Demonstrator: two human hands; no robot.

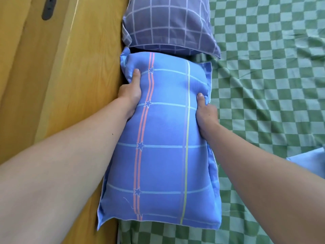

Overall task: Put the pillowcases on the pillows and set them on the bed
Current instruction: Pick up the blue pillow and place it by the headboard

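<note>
A blue pillow [163, 141] in a case with orange star stripes and a yellow line lies lengthwise along the bed's left edge. My left hand [131, 92] grips its left side, thumb on top, fingers hidden behind it. On the right side my right hand [204, 111] grips it the same way, thumb pressing into the fabric. Just beyond it lies a purple pillow [168, 25] in a checked case, its near end touching the blue one. Both rest on the bed [263, 85] with its green checked sheet.
A yellow wooden headboard [70, 67] runs along the left, tight against the pillows. A corner of light blue fabric [309, 162] shows at the right edge on the sheet. The green sheet stretches wrinkled to the right.
</note>
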